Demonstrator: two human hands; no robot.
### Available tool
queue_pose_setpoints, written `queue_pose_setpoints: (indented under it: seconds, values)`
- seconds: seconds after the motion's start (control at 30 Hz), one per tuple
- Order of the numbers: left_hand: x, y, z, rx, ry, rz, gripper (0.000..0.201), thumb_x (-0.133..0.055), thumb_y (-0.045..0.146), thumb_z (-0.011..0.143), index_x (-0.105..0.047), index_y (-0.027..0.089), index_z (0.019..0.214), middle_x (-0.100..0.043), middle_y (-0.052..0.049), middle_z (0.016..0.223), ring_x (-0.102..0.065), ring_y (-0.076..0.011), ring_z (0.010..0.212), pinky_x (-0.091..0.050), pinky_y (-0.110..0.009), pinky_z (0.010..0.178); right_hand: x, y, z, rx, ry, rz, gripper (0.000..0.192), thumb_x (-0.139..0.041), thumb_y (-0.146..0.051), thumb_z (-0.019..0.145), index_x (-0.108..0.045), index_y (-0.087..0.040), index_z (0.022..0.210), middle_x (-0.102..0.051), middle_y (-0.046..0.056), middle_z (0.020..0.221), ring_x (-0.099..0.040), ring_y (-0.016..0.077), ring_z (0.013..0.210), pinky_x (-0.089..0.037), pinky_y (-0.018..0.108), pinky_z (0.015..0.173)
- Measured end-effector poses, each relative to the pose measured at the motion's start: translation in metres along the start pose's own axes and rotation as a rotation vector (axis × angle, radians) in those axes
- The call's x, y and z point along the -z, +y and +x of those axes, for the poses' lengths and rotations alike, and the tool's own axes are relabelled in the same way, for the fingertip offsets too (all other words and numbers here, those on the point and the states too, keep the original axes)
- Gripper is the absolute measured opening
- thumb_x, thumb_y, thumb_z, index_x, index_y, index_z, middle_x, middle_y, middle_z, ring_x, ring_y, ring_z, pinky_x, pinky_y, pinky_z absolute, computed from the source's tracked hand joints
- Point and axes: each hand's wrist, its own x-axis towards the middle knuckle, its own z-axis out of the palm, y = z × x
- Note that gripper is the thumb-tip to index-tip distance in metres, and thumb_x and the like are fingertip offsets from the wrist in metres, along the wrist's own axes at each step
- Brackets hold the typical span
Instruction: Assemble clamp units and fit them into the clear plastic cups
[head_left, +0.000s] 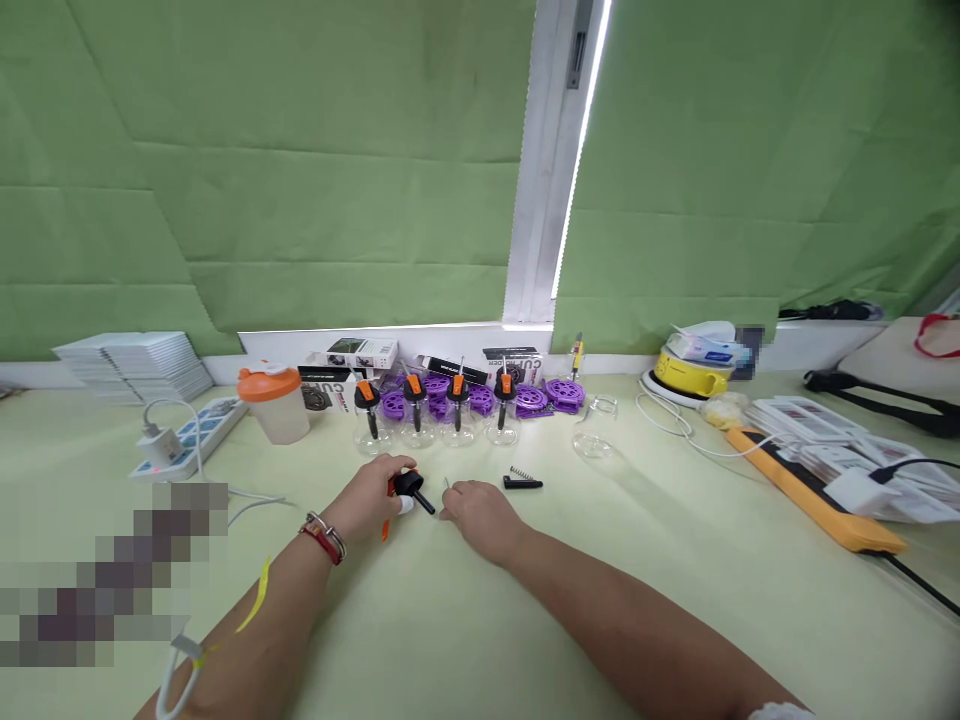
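Seen from the head camera, both forearms stretch forward across a pale green table point(465, 620), the hands meeting near its middle. The left hand point(371, 497), wrist ringed by a red band and bracelet, lies palm down with fingers curled around a small black pump nozzle point(411, 487) with an orange part and a white tip, its spout pointing right toward the other hand. The right hand point(478, 510) rests low on the table, fingers drawn together and pinching a thin, pale pin-like piece point(447, 485) at its fingertips; what the piece is cannot be told. Just right of the hands lies a small black part with a spring point(522, 481). Behind them stands a row of four clear bottles with orange-and-black pumps point(435, 408), purple discs point(551, 394) beyond, and an orange-lidded cup point(273, 402) to the left.
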Motion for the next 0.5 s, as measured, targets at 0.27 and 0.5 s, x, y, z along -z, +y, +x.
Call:
queue_pose_setpoints:
  seconds: [0.27,0.5]
  values:
    - [-0.001,0.004,0.0,0.03,-0.037,-0.005,0.052,-0.063,0.026,0.063,-0.062,0.021,0.115,-0.053,-0.002,0.093,-0.056,-0.0181,0.085,-0.045,-0.029,0.086,0.006,0.002,-0.004,-0.077,0.042,0.261,0.022,-0.048,-0.025,0.091,-0.062,-0.016,0.077,-0.06,0.004,0.08,-0.056,0.0139,0.072,-0.038,0.024,0.066]
    - [-0.006,0.023,-0.006,-0.066,-0.013,-0.093,0.046,-0.065,0.032,0.066,-0.064,0.023,0.112,-0.052,-0.004,0.092,-0.055,-0.0192,0.082,-0.047,-0.03,0.08,0.014,-0.009,-0.012,-0.299,0.041,0.687,0.032,-0.043,-0.035,0.089,-0.054,-0.017,0.064,-0.046,-0.002,0.058,-0.041,0.0107,0.053,-0.031,0.023,0.052]
